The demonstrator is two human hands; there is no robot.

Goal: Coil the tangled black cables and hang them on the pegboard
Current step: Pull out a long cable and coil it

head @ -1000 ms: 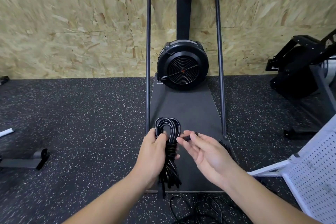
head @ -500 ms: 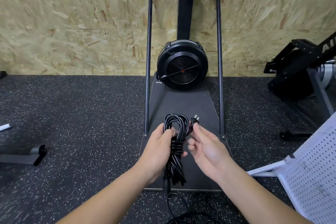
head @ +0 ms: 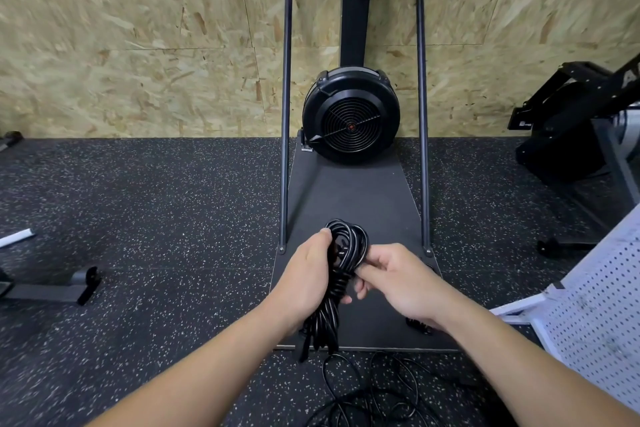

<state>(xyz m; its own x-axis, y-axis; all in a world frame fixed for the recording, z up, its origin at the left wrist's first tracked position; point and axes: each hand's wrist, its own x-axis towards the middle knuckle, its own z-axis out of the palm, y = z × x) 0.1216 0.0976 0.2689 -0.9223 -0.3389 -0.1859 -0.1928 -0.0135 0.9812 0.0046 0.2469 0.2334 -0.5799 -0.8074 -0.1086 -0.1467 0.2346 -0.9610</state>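
While loose black cable (head: 367, 388) still sprawls on the floor at the person's feet, one bundle is nearly done. Held in front of the body, the coiled cable (head: 341, 270) sits in the left hand (head: 304, 279), whose fingers curl round its waist, loops standing above the fist and hanging below. A second ago the right hand (head: 398, 282) held the plug end out to the side; it has now closed in against the coil, fingers pinching a strand at the loop, so I judge the tail is being tucked or wrapped to lock the bundle. That leaves hanging it, then the floor tangle. The white pegboard (head: 595, 305) leans low at the right, near the right forearm, with open speckled floor to the left. Beyond stands a fan machine (head: 350, 121) on its dark platform, against the chipboard wall.
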